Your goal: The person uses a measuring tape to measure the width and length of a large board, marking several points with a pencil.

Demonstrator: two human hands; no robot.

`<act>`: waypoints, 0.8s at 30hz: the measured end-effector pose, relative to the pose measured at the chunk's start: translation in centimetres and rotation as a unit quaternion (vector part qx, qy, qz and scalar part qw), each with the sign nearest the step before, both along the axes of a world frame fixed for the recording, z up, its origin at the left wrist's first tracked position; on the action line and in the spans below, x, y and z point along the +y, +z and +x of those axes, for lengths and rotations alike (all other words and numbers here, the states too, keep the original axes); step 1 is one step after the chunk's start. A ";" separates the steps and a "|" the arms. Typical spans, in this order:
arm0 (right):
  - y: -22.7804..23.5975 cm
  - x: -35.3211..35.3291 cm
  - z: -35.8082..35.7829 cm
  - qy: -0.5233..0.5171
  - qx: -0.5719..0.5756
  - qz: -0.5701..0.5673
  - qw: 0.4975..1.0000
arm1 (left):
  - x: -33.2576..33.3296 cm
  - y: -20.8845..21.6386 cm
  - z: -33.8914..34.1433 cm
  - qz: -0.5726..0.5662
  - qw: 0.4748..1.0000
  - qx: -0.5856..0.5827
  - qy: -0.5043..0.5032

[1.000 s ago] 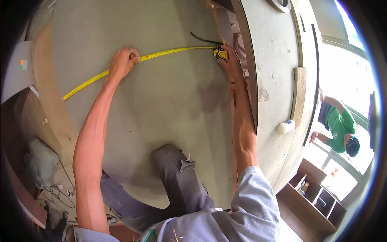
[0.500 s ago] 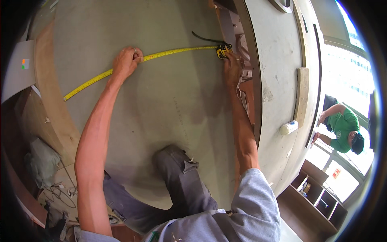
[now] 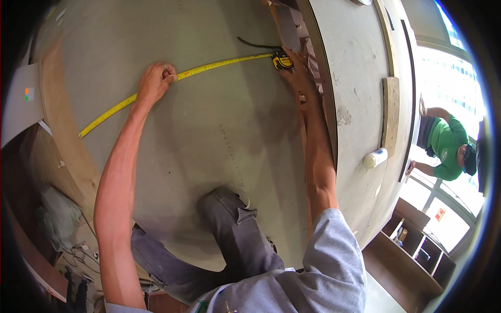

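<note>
A yellow tape measure blade (image 3: pixel 222 63) stretches across a large grey-green board (image 3: pixel 209 109), its free end near the board's left edge. My left hand (image 3: pixel 155 82) is closed at the blade, fingers pinched together; the blade shows on both sides of it. At the board's right edge my right hand (image 3: pixel 300 75) is wrapped round the black and yellow tape measure case (image 3: pixel 282 60), from which a dark strap (image 3: pixel 255 44) trails left. My knee in dark trousers (image 3: pixel 224 208) rests on the board.
A pale panel (image 3: pixel 360 104) on the right bears a white bottle (image 3: pixel 375 157) and a wood strip (image 3: pixel 390 112). Beyond it a person in green (image 3: pixel 451 148) leans on its far edge. Plywood (image 3: pixel 68 115) borders the left; a plastic bag (image 3: pixel 58 219) and cables lie lower left.
The view has shifted slightly. Tape case and right hand sit a little further left in it, and the case face now shows more. The person in green has moved their arms.
</note>
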State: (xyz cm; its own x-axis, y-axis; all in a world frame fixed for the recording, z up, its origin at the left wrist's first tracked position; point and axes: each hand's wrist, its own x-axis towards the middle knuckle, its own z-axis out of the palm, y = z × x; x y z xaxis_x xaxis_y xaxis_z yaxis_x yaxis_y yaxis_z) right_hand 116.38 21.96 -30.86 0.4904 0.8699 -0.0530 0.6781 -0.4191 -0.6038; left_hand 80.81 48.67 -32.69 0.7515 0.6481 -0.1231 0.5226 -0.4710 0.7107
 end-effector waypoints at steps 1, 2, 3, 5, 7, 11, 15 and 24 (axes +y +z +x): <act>0.0 -0.2 0.2 -0.010 -0.004 -0.011 1.000 | -0.1 0.0 0.1 -0.006 1.000 0.003 -0.001; 0.0 0.3 0.0 -0.019 -0.004 -0.021 1.000 | 0.0 0.1 -0.1 -0.009 1.000 0.010 -0.001; 0.1 0.6 -0.3 -0.027 -0.004 -0.031 0.999 | 0.1 0.2 -0.3 -0.013 1.000 0.018 0.000; 0.0 0.8 -0.4 -0.029 -0.007 -0.038 0.999 | 0.1 0.2 -0.4 -0.001 1.000 0.014 -0.002; -0.4 0.6 -0.2 -0.036 -0.012 -0.031 0.999 | 0.0 0.0 -0.4 0.011 1.000 0.005 -0.008; -1.8 0.2 -0.1 -0.072 -0.055 -0.003 0.996 | 0.2 0.0 -0.2 0.000 1.000 0.010 -0.017; -1.0 0.6 -1.4 -0.094 -0.100 -0.033 0.990 | 0.2 0.3 -0.1 -0.007 1.000 0.023 -0.012; 3.3 -0.6 -5.2 -0.231 0.143 0.116 0.955 | 0.4 0.0 -0.6 -0.017 0.999 0.034 -0.010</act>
